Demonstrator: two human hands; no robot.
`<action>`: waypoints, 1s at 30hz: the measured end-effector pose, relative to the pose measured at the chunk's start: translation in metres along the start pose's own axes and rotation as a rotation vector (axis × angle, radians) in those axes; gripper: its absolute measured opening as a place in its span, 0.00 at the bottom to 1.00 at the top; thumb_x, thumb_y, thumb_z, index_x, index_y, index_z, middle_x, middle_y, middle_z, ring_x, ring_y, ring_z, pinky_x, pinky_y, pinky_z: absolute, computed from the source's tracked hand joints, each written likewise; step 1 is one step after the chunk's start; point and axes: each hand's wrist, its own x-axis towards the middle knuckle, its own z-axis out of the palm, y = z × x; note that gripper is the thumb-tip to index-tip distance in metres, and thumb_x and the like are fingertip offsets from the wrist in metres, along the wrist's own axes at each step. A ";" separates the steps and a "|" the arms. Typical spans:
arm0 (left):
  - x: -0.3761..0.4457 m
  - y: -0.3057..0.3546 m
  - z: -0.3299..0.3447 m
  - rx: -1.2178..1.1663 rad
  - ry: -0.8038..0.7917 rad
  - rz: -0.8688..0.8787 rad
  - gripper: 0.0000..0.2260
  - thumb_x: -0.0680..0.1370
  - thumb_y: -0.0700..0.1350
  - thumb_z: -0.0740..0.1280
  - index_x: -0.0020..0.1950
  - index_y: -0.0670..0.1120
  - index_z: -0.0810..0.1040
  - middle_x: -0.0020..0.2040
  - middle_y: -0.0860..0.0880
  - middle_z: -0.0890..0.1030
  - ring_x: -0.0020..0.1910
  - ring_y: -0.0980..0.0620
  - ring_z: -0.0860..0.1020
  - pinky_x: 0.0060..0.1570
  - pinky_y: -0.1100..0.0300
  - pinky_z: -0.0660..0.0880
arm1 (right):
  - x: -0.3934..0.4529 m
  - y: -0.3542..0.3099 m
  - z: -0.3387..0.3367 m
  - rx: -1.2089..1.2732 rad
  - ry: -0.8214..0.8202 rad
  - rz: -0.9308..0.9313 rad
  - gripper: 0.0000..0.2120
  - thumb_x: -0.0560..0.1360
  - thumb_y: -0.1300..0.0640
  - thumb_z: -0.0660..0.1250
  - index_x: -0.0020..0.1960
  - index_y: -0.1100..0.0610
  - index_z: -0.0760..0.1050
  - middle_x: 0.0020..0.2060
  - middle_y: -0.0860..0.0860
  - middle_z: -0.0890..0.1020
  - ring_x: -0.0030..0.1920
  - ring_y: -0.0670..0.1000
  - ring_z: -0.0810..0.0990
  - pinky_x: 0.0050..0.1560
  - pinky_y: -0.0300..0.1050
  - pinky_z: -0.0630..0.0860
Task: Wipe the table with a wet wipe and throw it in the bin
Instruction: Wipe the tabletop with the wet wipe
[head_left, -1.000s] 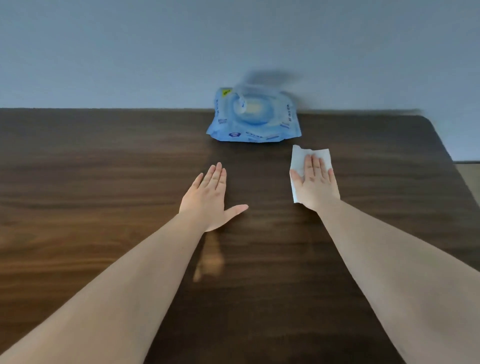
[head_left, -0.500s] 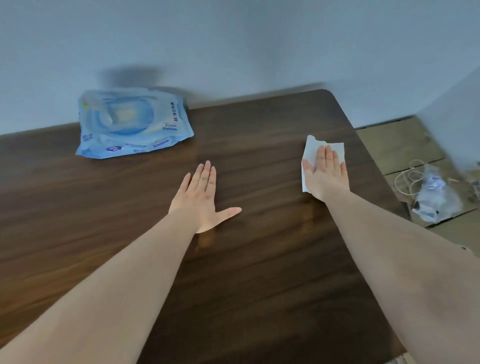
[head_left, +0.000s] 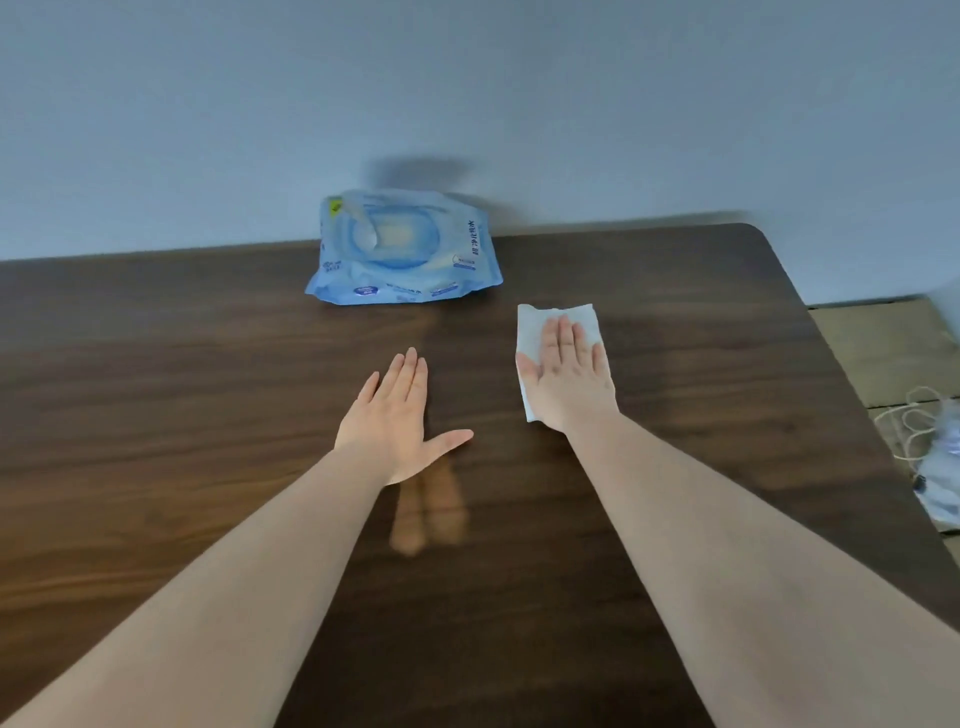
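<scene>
While the right hand presses flat on a white wipe just beside the blue wipe pack, the left hand rests spread and empty on the dark surface nearer than the pack.

A blue pack of wipes is lying flat at the table's far edge, right against a plain grey-blue wall. Off the table's right side, a loose coil of pale cord and a blurred crumpled plastic bag are sitting on tan flooring.
</scene>
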 end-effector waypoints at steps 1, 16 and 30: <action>-0.009 -0.020 0.001 -0.005 0.007 -0.030 0.46 0.71 0.74 0.46 0.77 0.44 0.38 0.78 0.47 0.39 0.77 0.51 0.40 0.74 0.53 0.42 | 0.000 -0.026 0.001 -0.002 -0.008 -0.047 0.31 0.80 0.41 0.37 0.76 0.56 0.34 0.78 0.53 0.39 0.77 0.53 0.38 0.76 0.53 0.37; -0.185 -0.300 0.062 -0.161 0.004 -0.661 0.56 0.62 0.79 0.41 0.76 0.41 0.36 0.78 0.44 0.37 0.77 0.49 0.38 0.75 0.50 0.43 | -0.030 -0.377 0.049 -0.101 -0.034 -0.612 0.30 0.81 0.42 0.40 0.77 0.55 0.39 0.78 0.51 0.42 0.78 0.52 0.40 0.76 0.51 0.36; -0.188 -0.320 0.077 -0.248 0.130 -0.639 0.56 0.56 0.79 0.33 0.76 0.46 0.35 0.78 0.48 0.36 0.76 0.49 0.36 0.75 0.47 0.39 | -0.051 -0.536 0.072 -0.159 -0.017 -0.880 0.30 0.81 0.42 0.41 0.78 0.56 0.39 0.78 0.52 0.43 0.78 0.52 0.40 0.76 0.53 0.38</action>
